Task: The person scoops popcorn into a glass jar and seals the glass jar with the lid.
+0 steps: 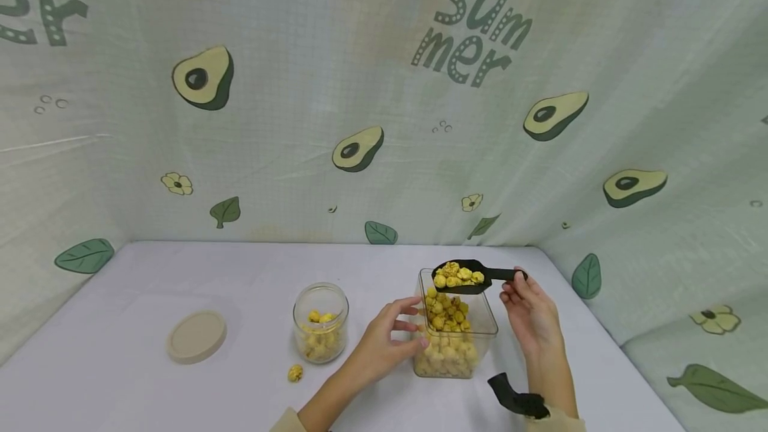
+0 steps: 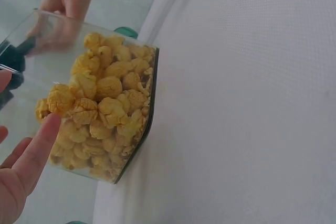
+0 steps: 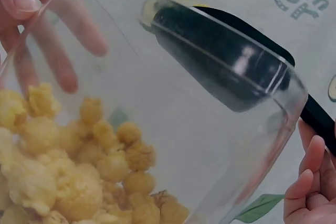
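Note:
A clear square container (image 1: pixel 489 325), partly filled with yellow popcorn (image 2: pixel 107 114), stands upright on the table. My right hand (image 1: pixel 533 315) pinches the end of a black scoop's handle. The scoop (image 1: pixel 465 289) is level over the container's far part, its bowl loaded with popcorn; the right wrist view shows its underside (image 3: pixel 210 56) through the clear wall. At the container's left side is my left hand (image 1: pixel 387 342), fingers spread and fairly straight, fingertips right at the wall. In the left wrist view a finger (image 2: pixel 39 148) reaches up against that side.
Left of the container stands an open round jar (image 1: pixel 321 345) with some popcorn inside. One loose popcorn piece (image 1: pixel 295 373) lies in front of it. A round beige lid (image 1: pixel 197 337) lies farther left on the white table (image 1: pixel 114 365). A printed curtain (image 1: pixel 276 85) hangs behind and beside it.

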Demonstrator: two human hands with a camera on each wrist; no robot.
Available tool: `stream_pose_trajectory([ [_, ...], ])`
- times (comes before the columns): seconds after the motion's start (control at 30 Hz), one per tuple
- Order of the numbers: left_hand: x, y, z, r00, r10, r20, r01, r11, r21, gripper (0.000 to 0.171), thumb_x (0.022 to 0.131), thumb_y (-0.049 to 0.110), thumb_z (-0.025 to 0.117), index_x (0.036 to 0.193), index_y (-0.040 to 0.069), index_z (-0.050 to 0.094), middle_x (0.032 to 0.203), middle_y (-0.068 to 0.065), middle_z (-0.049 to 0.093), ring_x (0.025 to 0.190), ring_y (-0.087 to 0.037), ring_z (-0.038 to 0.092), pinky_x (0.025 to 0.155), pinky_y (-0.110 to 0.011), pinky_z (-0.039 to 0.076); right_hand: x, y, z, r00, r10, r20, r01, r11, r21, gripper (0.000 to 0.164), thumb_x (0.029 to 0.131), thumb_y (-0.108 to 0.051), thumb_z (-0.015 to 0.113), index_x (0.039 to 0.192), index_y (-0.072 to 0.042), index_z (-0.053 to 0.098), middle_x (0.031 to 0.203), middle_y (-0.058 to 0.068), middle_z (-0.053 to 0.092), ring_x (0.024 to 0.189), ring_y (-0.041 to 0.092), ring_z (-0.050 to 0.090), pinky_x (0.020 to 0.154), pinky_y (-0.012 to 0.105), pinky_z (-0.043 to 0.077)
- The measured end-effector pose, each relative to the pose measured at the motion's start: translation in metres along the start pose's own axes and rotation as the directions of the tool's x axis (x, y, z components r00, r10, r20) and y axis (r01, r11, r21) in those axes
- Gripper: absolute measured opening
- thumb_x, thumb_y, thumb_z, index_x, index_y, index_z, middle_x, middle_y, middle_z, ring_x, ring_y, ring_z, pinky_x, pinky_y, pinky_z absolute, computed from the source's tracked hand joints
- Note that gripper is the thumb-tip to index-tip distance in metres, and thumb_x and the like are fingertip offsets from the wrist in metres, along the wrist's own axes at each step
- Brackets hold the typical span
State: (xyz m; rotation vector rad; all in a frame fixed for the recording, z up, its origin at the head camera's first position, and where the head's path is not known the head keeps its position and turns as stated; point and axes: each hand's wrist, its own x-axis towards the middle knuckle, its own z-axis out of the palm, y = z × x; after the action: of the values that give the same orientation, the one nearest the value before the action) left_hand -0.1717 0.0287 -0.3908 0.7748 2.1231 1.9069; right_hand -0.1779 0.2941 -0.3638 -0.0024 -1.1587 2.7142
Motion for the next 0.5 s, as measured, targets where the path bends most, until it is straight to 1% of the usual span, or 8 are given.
stream_pose_trajectory([
  [0.2, 0.001, 0.0, -0.002, 1.0, -0.012, 0.004, 0.012, 1.0, 0.019, 0.058, 0.084, 0.019, 0.068, 0.136, 0.018, 0.043, 0.127, -0.013, 0.049, 0.107, -0.027, 0.056, 0.08, -0.027, 0.053, -0.002, -0.003, 0.01, 1.0, -0.023, 0.018, 0.023, 0.999, 0.025, 0.015, 0.095, -0.007, 0.048, 0.096, -0.005, 0.062, 0.077, 0.006, 0.06, 0.072, 0.014, 0.056, 0.069, 0.023, 0.045],
  [0.37, -0.001, 0.005, -0.006, 1.0, 0.006, -0.003, -0.006, 1.0, 0.019, 0.059, 0.083, 0.018, 0.069, 0.136, 0.015, 0.043, 0.129, -0.016, 0.048, 0.109, -0.03, 0.056, 0.081, -0.028, 0.053, -0.005, -0.004, 0.018, 1.0, -0.021, 0.011, 0.02, 1.0, 0.01, 0.016, 0.095, -0.007, 0.047, 0.095, -0.006, 0.063, 0.077, 0.005, 0.059, 0.073, 0.014, 0.056, 0.07, 0.023, 0.045],
  [0.5, -0.001, 0.01, -0.01, 1.0, 0.02, -0.014, -0.019, 1.0, 0.025, 0.059, 0.084, 0.02, 0.069, 0.136, 0.014, 0.043, 0.129, -0.014, 0.049, 0.109, -0.029, 0.056, 0.083, -0.027, 0.052, -0.007, -0.005, 0.024, 0.999, -0.02, 0.03, 0.019, 1.0, 0.014, 0.015, 0.096, -0.007, 0.047, 0.096, -0.006, 0.062, 0.079, 0.005, 0.058, 0.074, 0.014, 0.055, 0.07, 0.023, 0.045],
])
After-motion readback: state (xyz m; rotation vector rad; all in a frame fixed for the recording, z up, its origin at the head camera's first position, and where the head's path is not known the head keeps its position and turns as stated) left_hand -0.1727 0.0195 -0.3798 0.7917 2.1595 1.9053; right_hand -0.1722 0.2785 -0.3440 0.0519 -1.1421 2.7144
